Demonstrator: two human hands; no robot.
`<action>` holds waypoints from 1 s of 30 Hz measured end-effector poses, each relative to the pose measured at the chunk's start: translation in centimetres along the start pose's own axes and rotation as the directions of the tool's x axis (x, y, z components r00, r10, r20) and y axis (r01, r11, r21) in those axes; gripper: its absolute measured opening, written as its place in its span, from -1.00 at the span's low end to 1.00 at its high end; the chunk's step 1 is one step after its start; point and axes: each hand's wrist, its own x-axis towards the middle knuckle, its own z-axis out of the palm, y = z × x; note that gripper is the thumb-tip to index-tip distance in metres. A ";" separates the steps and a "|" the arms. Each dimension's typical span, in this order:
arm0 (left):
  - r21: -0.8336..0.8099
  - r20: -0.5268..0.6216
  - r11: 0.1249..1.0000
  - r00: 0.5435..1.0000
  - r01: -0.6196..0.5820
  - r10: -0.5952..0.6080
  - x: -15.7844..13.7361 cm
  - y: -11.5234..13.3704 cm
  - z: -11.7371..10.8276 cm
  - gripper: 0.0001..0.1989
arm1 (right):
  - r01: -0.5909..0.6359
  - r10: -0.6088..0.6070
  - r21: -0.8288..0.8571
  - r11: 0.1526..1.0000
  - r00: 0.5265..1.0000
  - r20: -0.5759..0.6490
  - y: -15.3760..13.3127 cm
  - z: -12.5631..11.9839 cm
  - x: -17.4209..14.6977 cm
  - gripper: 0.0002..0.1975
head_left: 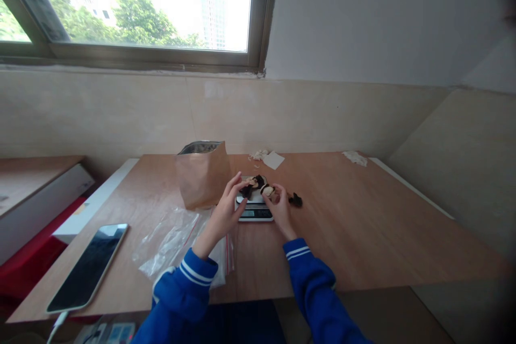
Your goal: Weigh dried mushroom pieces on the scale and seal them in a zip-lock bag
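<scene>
Scale (255,213) lies display-end toward the person, both hands (226,209) at its pile.

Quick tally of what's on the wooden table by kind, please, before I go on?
Brown paper bag: 1
Digital scale with dark dried pieces, both hands at it: 1
Loose dark piece beside the scale: 1
Clear zip bags, overlapping, count unsure: about 2
Phone: 1
White paper scraps: 2
Total: about 8
</scene>
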 end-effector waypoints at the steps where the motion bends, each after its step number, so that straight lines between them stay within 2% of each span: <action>1: 0.005 -0.026 1.000 1.000 0.011 -0.011 0.0 0.3 -0.4 -0.62 | 0.029 -0.028 -0.030 0.999 0.999 0.023 0.4 0.1 0.3 -0.51; 5: 0.056 -0.101 0.997 0.994 0.049 -0.044 -0.3 1.0 -1.4 -0.67 | 0.096 -0.081 -0.155 0.983 0.992 0.100 0.9 0.6 0.6 -0.48; 9: 0.096 -0.151 0.992 0.986 0.085 -0.069 -1.0 0.7 -1.8 -0.69 | 0.162 -0.128 -0.366 0.917 0.985 0.116 0.5 0.2 0.0 -0.54; 11: 0.113 -0.169 0.988 0.982 0.102 -0.082 -1.3 0.7 -2.1 -0.70 | 0.178 -0.137 -0.416 0.892 0.982 0.127 0.3 -0.2 -0.5 -0.54; 14: 0.146 -0.198 0.981 0.975 0.127 -0.097 -1.5 0.8 -2.6 -0.70 | 0.172 -0.140 -0.385 0.907 0.984 0.109 0.3 -0.8 -1.0 -0.49; 20: 0.212 -0.309 0.947 0.936 0.240 -0.168 -2.6 0.4 -4.1 -0.73 | 0.067 -0.081 -0.232 0.970 0.995 -0.051 1.4 -1.9 -1.3 -0.56; 26: 0.310 -0.401 0.829 0.854 0.466 -0.330 -6.2 -3.2 -5.7 -0.74 | 0.040 -0.069 -0.216 0.976 0.989 -0.130 1.3 -2.3 -1.6 -0.65; 30: 0.354 -0.398 0.783 0.840 0.511 -0.368 -8.3 -4.8 -5.9 -0.73 | 0.047 -0.073 -0.175 0.983 0.986 -0.148 1.0 -2.3 -1.7 -0.68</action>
